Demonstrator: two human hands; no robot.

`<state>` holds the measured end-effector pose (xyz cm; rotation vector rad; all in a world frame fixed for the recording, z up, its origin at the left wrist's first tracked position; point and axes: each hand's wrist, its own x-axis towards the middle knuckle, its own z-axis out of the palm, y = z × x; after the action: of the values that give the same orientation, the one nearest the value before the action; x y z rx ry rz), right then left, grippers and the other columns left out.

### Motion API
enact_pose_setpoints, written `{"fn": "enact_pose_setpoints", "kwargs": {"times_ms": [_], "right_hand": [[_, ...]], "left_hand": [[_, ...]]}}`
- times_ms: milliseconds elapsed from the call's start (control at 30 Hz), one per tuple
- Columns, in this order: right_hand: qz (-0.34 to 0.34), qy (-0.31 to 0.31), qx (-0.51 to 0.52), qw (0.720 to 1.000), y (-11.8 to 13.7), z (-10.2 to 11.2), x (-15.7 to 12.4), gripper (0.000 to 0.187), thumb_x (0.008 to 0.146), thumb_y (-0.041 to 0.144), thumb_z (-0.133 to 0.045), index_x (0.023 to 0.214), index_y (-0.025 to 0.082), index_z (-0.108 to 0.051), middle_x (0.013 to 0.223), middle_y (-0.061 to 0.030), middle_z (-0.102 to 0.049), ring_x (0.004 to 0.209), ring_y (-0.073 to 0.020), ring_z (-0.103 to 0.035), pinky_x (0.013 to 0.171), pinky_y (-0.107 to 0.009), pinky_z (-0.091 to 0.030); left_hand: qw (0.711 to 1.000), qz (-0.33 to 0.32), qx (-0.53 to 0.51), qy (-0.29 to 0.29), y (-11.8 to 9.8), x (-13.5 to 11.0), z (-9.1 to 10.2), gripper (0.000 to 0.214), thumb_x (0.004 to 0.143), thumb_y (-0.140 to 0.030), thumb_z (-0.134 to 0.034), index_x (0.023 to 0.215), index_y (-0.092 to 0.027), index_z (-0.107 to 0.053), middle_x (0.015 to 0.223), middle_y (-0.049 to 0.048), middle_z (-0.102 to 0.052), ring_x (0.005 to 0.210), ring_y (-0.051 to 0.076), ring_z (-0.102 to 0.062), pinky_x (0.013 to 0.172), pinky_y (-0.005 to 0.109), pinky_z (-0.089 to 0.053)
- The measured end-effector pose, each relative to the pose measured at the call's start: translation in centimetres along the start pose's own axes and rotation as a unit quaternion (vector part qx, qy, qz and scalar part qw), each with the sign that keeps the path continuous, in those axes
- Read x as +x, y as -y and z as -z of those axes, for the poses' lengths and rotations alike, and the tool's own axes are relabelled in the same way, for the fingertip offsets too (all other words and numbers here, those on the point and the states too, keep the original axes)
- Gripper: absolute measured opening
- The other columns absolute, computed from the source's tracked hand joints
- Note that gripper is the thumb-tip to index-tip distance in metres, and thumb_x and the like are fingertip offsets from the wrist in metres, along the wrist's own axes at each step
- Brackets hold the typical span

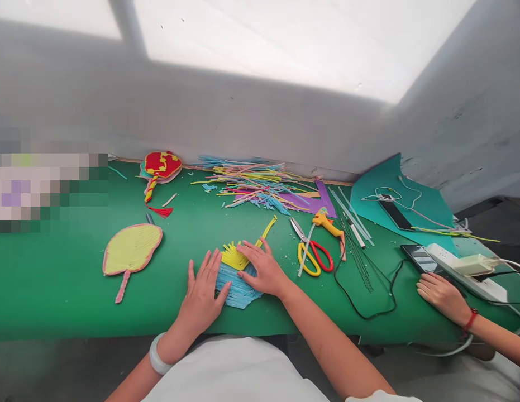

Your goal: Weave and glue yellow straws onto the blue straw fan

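A half-woven fan (237,279) of blue and yellow paper strips lies on the green table (54,279) near its front edge. My left hand (203,296) lies flat on the fan's left side, fingers spread and open. My right hand (263,268) presses flat on the fan's upper right part, fingers stretched out over the yellow strips. A yellow strip (268,229) sticks out past my right hand toward the back.
A finished yellow fan (132,249) lies at left, a red fan (161,166) behind it. Loose coloured strips (255,184) are piled at the back. Scissors (312,254), a glue gun (329,223), phones (419,257) and a power strip (464,271) lie right. Another person's hand (442,293) rests at the right edge.
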<state>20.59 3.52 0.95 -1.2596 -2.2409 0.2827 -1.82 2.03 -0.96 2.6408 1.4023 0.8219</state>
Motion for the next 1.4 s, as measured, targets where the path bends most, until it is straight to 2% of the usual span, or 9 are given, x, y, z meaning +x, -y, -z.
{"fn": "enact_pose_setpoints", "kwargs": {"times_ms": [133,233,333,467,800,900,1033,1233,1400], "right_hand": [[-0.007,0.003,-0.008,1.0,-0.3,0.0,0.0,0.066,0.093,0.042,-0.061,0.151,0.021,-0.038,0.146,-0.0119,-0.057,0.144,-0.0266,-0.042,0.123,-0.059,-0.007],[-0.045,-0.078,-0.031,0.995,-0.6,0.0,0.1,0.043,0.097,0.033,-0.052,0.139,0.022,-0.051,0.132,-0.0093,-0.066,0.13,-0.0236,-0.055,0.12,-0.053,-0.022],[-0.118,-0.164,-0.052,0.978,-0.9,0.0,-0.2,0.027,0.096,0.017,-0.042,0.113,0.02,-0.062,0.105,-0.0081,-0.071,0.103,-0.0218,-0.063,0.101,-0.044,-0.043],[-0.157,-0.173,-0.057,0.971,0.3,-0.4,-1.8,0.022,0.091,0.01,-0.042,0.098,0.019,-0.06,0.088,-0.0056,-0.066,0.083,-0.0204,-0.06,0.077,-0.035,-0.047],[-0.165,-0.15,-0.04,0.974,4.8,-1.4,-5.6,0.02,0.095,0.011,-0.044,0.102,0.021,-0.06,0.093,-0.005,-0.068,0.088,-0.0199,-0.061,0.081,-0.035,-0.048],[-0.166,-0.169,-0.078,0.968,4.8,-1.0,-5.3,0.026,0.098,0.015,-0.045,0.12,0.019,-0.059,0.114,-0.0092,-0.069,0.108,-0.0221,-0.062,0.095,-0.041,-0.046],[-0.124,-0.111,-0.107,0.98,5.1,-0.9,-4.7,0.044,0.1,0.017,-0.044,0.144,0.019,-0.045,0.141,-0.0105,-0.059,0.136,-0.0218,-0.049,0.117,-0.049,-0.031],[-0.129,-0.074,-0.109,0.983,5.3,-2.0,-4.8,0.051,0.101,0.021,-0.043,0.152,0.019,-0.035,0.149,-0.0118,-0.053,0.144,-0.0235,-0.042,0.122,-0.056,-0.021],[-0.133,-0.11,-0.107,0.979,4.4,-1.4,-5.0,0.04,0.102,0.023,-0.046,0.142,0.025,-0.051,0.14,-0.0096,-0.061,0.138,-0.0239,-0.049,0.122,-0.059,-0.022]], "left_hand": [[1.0,-0.008,-0.014,-0.027,-0.2,0.0,0.6,0.063,0.102,-0.031,-0.046,0.158,-0.019,-0.019,0.154,0.014,-0.046,0.147,0.03,-0.036,0.121,0.063,-0.016],[0.996,-0.054,-0.046,-0.059,-0.7,-0.2,1.3,0.046,0.099,-0.019,-0.049,0.145,-0.02,-0.044,0.136,0.011,-0.062,0.133,0.027,-0.052,0.119,0.059,-0.026],[0.99,-0.106,-0.084,-0.034,-1.6,-0.5,1.7,0.034,0.097,-0.014,-0.049,0.129,-0.021,-0.058,0.12,0.0079,-0.068,0.114,0.022,-0.061,0.108,0.049,-0.04],[0.988,-0.12,-0.092,0.022,-2.1,-0.7,2.1,0.023,0.099,-0.02,-0.047,0.115,-0.02,-0.064,0.114,0.0084,-0.067,0.105,0.022,-0.06,0.1,0.047,-0.044],[0.986,-0.128,-0.102,0.022,-0.3,-2.7,3.2,0.019,0.099,-0.022,-0.05,0.111,-0.018,-0.064,0.114,0.0106,-0.068,0.105,0.023,-0.061,0.098,0.045,-0.045],[0.989,-0.14,-0.052,0.021,-0.5,-2.2,2.9,0.04,0.1,-0.028,-0.049,0.138,-0.014,-0.051,0.142,0.0158,-0.057,0.134,0.028,-0.049,0.113,0.05,-0.034],[0.984,-0.165,0.017,0.063,-1.1,-1.2,1.8,0.071,0.102,-0.052,-0.042,0.156,-0.009,-0.026,0.157,0.0175,-0.041,0.15,0.031,-0.03,0.123,0.057,-0.01],[0.977,-0.183,0.036,0.1,-1.2,-1.1,0.4,0.078,0.1,-0.062,-0.035,0.156,-0.008,-0.025,0.157,0.0185,-0.04,0.149,0.031,-0.033,0.123,0.059,0.002],[0.977,-0.177,0.03,0.111,-1.3,-1.1,0.5,0.076,0.101,-0.061,-0.035,0.157,-0.01,-0.027,0.157,0.0182,-0.04,0.147,0.031,-0.036,0.123,0.061,0.004]]}}
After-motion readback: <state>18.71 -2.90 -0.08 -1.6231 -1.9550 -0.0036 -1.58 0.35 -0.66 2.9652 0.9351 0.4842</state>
